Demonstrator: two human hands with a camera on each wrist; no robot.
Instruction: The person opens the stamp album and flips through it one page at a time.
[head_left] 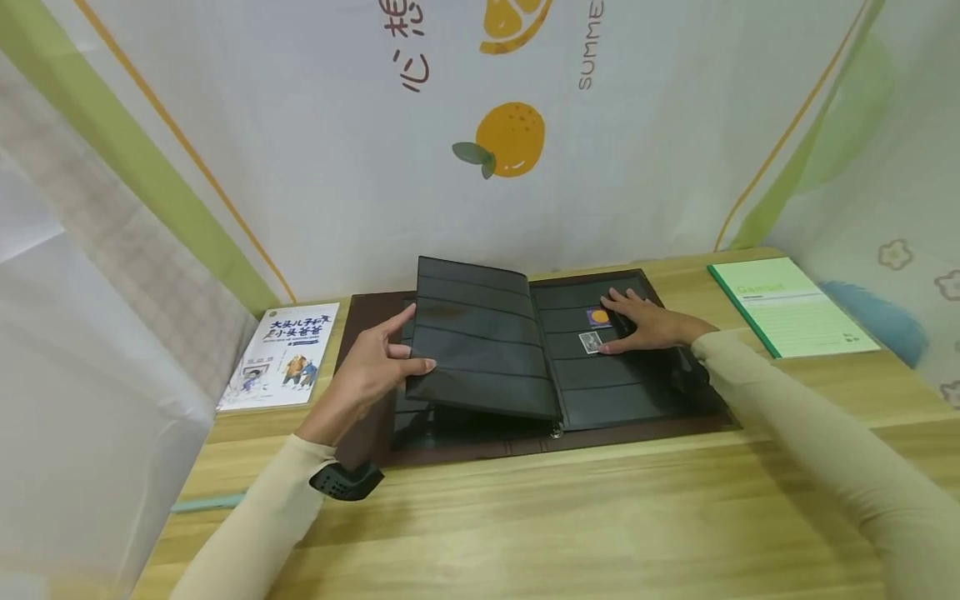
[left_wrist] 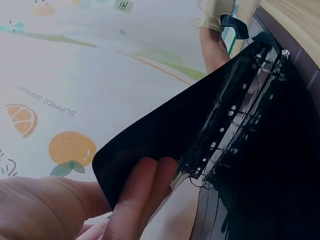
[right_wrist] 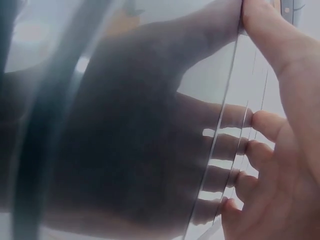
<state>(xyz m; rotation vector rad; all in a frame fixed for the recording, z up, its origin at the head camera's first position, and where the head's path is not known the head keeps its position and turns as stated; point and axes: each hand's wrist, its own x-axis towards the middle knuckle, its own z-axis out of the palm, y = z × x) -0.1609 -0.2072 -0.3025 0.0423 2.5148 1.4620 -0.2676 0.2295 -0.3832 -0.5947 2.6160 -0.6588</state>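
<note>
A stamp album with black strip-pocket pages lies spread on the table, its dark brown cover (head_left: pixel 367 333) showing around them. My left hand (head_left: pixel 372 360) pinches the outer edge of a raised black page (head_left: pixel 480 333), thumb on one face and fingers behind. In the left wrist view, the page (left_wrist: pixel 150 130) slants up from the metal binder rings (left_wrist: pixel 235 120). My right hand (head_left: pixel 648 325) rests on the right-hand page (head_left: pixel 600 400) with fingers extended. Close by its fingertips are an orange-and-purple stamp (head_left: pixel 597 317) and a grey stamp (head_left: pixel 590 342). In the right wrist view, the fingers (right_wrist: pixel 260 155) touch the glossy page surface.
Left of the album lies a white children's book (head_left: pixel 281 358). A green-spined notebook (head_left: pixel 791 304) is at the right, with a blue feathery thing (head_left: pixel 877 321) behind it. A pale teal strip (head_left: pixel 210 502) sits near the left table edge. Printed white curtains (head_left: pixel 360 167) surround the table.
</note>
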